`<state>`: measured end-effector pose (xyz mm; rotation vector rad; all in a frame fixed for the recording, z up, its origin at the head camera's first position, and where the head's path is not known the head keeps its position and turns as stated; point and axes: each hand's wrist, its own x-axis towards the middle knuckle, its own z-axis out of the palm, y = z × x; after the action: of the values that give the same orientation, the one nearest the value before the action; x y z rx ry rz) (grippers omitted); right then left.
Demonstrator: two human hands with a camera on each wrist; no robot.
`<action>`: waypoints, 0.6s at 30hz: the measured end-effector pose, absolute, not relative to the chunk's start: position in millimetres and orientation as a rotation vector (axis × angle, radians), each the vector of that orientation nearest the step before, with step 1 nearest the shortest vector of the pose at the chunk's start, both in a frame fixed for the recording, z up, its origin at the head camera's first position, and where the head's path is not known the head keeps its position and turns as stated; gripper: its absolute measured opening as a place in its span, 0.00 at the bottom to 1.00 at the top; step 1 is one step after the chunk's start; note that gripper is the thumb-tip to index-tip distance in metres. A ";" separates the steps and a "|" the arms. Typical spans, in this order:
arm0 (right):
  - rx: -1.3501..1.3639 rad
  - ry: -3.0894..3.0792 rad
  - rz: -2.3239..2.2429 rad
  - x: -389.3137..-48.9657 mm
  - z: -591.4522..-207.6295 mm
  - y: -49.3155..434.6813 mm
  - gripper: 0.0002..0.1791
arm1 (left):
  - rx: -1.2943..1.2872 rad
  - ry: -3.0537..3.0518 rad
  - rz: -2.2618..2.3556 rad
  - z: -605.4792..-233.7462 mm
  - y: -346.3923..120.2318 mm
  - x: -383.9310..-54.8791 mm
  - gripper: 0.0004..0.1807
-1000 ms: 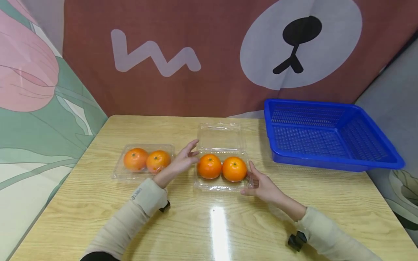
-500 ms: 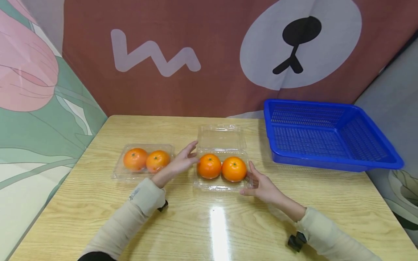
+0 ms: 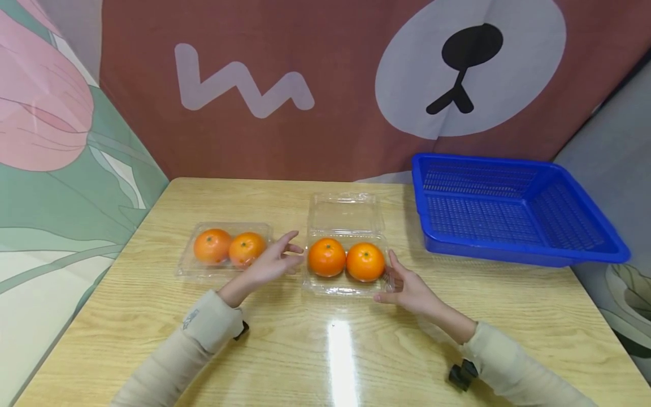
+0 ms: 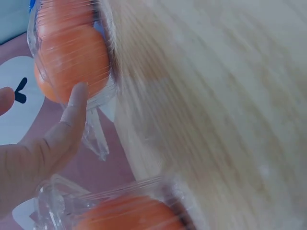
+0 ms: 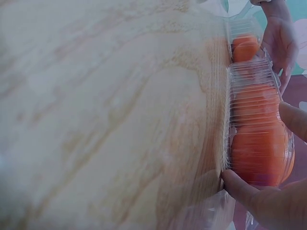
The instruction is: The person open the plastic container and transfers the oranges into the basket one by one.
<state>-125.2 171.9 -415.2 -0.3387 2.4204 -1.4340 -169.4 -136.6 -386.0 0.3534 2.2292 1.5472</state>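
An unlatched clear plastic clamshell container [image 3: 346, 290] lies mid-table, its lid [image 3: 346, 213] folded back towards the wall. Side by side in its base sit a left orange [image 3: 326, 257] and a right orange [image 3: 365, 262]. My right hand [image 3: 413, 291] holds the container's right end, thumb at the front corner and fingers along the side. My left hand [image 3: 272, 263] hovers between this container and a second clamshell container [image 3: 203, 273], apart from the first one, fingers extended and holding nothing. Two more oranges [image 3: 212, 246] show through the second container, partly behind my left hand.
A blue plastic basket [image 3: 508, 249] stands at the back right, its right end reaching past the table's edge. Behind the wooden table [image 3: 315, 362] hangs a brown printed cloth [image 3: 330, 147]. A patterned cloth [image 3: 51, 203] covers the left side.
My left hand has drawn back leftward and slightly towards me, away from the unlatched container's left side. The right hand, the containers and the oranges stay in place.
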 end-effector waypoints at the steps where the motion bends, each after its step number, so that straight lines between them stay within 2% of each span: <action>1: -0.338 2.421 -1.433 -125.3 -415.2 171.9 0.57 | 0.355 2.216 1.554 -386.6 -137.2 -168.6 0.36; 18: -0.343 2.410 -1.458 -124.9 -415.0 172.8 0.57 | 0.229 1.939 1.700 -399.6 -129.7 -170.1 0.43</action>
<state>-124.9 172.8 -415.0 -0.3433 2.4097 -1.4581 -170.1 -129.7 -399.6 0.2292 1.9389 1.6997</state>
